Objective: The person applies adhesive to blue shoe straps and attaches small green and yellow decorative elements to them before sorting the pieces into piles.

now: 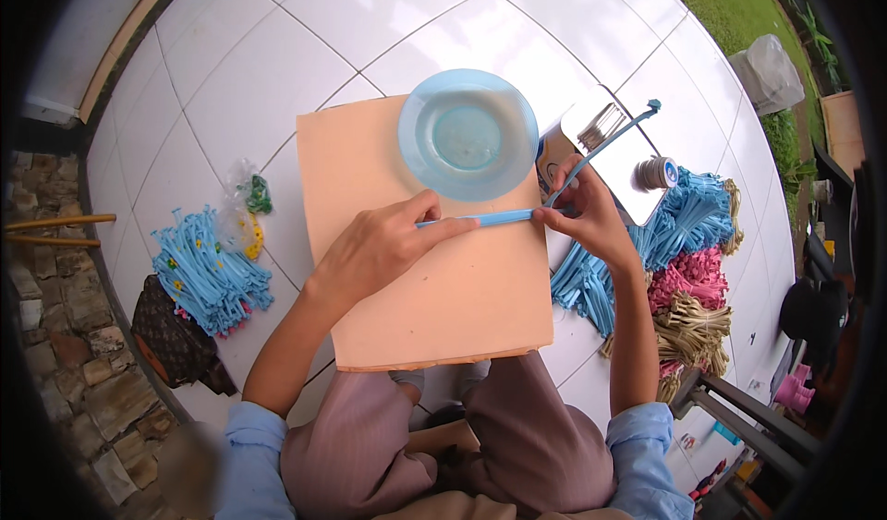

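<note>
A flat light-blue strap (504,217) is stretched between my hands, low over a peach-coloured board (443,308) on my lap. My left hand (374,247) is closed on its left end, index finger laid along it. Near the board's right edge, my right hand (591,215) pinches the strap between thumb and fingertips. From there a narrower length slants up and right, with a small knotted or folded tip. Just beyond my hands, a translucent blue dish (414,127) rests on the far part of the board. What lies in its middle I cannot make out.
Right of the board, a white tray (637,208) carries a spool (656,173) and a metallic coil (601,125). Bundles of blue straps (688,220), pink straps (688,280) and tan straps (693,331) lie beside it. More blue straps (208,266) and a dark bag (171,331) lie left.
</note>
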The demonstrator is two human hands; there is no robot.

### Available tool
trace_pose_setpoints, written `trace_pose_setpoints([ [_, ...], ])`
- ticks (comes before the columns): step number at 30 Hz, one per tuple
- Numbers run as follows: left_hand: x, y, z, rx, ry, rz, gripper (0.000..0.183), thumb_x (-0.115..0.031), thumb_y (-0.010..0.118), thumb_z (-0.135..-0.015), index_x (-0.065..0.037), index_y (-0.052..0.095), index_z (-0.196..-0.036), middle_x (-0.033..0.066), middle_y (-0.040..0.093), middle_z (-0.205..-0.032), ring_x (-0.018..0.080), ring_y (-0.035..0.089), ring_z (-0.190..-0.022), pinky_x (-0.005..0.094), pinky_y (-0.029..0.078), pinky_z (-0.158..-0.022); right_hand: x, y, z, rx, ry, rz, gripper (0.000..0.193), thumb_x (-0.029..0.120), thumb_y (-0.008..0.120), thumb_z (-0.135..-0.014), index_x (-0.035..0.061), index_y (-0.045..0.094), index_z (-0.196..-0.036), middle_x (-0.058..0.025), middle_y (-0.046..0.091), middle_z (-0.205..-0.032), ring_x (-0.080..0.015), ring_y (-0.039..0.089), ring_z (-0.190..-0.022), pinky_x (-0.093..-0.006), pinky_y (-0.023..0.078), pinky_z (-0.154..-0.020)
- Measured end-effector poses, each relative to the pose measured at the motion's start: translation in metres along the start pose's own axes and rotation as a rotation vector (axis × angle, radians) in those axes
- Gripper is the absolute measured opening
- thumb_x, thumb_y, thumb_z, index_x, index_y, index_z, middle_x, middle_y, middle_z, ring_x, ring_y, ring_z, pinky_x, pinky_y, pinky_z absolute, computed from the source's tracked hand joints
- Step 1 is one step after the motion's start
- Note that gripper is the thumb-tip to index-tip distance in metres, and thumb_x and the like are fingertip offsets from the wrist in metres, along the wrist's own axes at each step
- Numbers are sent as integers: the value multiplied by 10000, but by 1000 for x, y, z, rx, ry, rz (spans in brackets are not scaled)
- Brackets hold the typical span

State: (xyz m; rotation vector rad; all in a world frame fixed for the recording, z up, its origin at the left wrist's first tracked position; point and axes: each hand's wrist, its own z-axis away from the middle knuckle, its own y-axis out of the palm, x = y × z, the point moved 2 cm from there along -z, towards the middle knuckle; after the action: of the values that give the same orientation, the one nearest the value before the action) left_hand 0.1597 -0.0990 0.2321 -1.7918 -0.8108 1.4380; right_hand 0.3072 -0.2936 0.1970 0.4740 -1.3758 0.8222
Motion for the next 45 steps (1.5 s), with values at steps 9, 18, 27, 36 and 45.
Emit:
trace_pose_setpoints([
  [9,0,3,0,32,1,-15,368,-73,595,-702,-146,611,-1062,61,459,-785,197,576,-683,320,488,-584,-9,-8,-4,107,126,-61,406,108,733,-711,49,450,-997,13,458,-716,-80,525,-668,-204,400,-562],
  [18,1,1,-2,49,12,-38,380,-67,593,-701,-148,602,-1072,67,468,-803,208,581,-706,324,490,-599,1,-10,-7,203,231,-215,341,58,649,-784,45,415,-1032,-19,463,-836,-97,499,-729,-240,421,-603],
  [27,-4,6,-4,-5,39,-46,398,-92,614,-691,-159,604,-1084,52,483,-777,185,570,-666,301,488,-568,-7,-15,-5,193,158,-225,339,11,634,-773,53,428,-1038,-8,503,-790,-72,481,-674,-208,396,-564],
  [36,-3,3,-4,46,23,-58,408,-80,591,-704,-156,586,-1105,65,472,-813,200,580,-723,313,492,-603,-5,-16,-10,202,157,-190,390,-29,641,-741,53,418,-1050,-11,496,-784,-85,496,-686,-219,414,-576],
  [45,-8,3,-5,22,5,-83,387,-96,598,-693,-150,598,-1077,64,471,-814,199,570,-724,314,481,-601,-2,-13,-5,103,82,-58,472,-2,625,-764,99,274,-1065,-46,516,-793,-141,532,-779,-281,442,-723],
])
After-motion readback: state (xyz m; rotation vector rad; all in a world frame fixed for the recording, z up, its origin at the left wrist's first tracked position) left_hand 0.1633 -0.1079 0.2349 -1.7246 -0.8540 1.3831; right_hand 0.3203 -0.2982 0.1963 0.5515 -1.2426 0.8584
